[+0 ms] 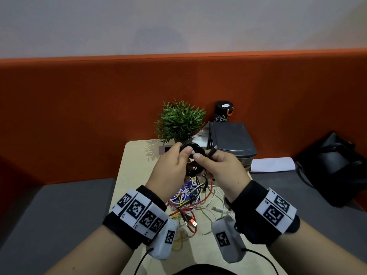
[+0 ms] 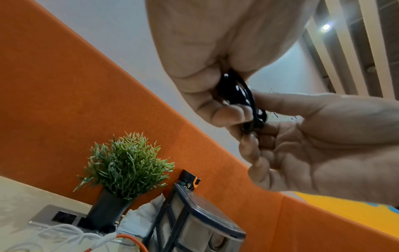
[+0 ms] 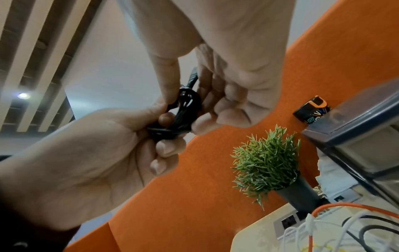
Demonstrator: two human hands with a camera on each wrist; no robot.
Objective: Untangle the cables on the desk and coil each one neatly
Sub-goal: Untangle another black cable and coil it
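Coil: black cable [image 1: 193, 150] wound in small loops, held in the air above the far part of the desk [image 1: 137, 159], between both hands
Left hand: left hand [image 1: 168, 171] has its fingers and thumb curled round one side of the coil [image 3: 172, 129], pinching the loops together
Right hand: right hand [image 1: 220, 171] pinches the other side of the coil [image 2: 248, 102] between thumb and fingers; a black plug end [image 1: 214, 149] sticks up past its fingers
Loose cables: tangle of white, red and black cables [image 1: 190, 197] lies on the desk below the hands; a red cable with an orange-tipped plug [image 1: 193, 222] lies at its near edge
Wrists: black bands with printed square markers [image 1: 139, 213] on both
Background: green potted plant [image 1: 179, 121], dark drawer unit [image 1: 231, 138] just beside it, dark patterned cup [image 1: 224, 111] behind the unit, orange partition [image 1: 79, 108] along the far edge of the desk, dark bag [image 1: 335, 165] well to the right
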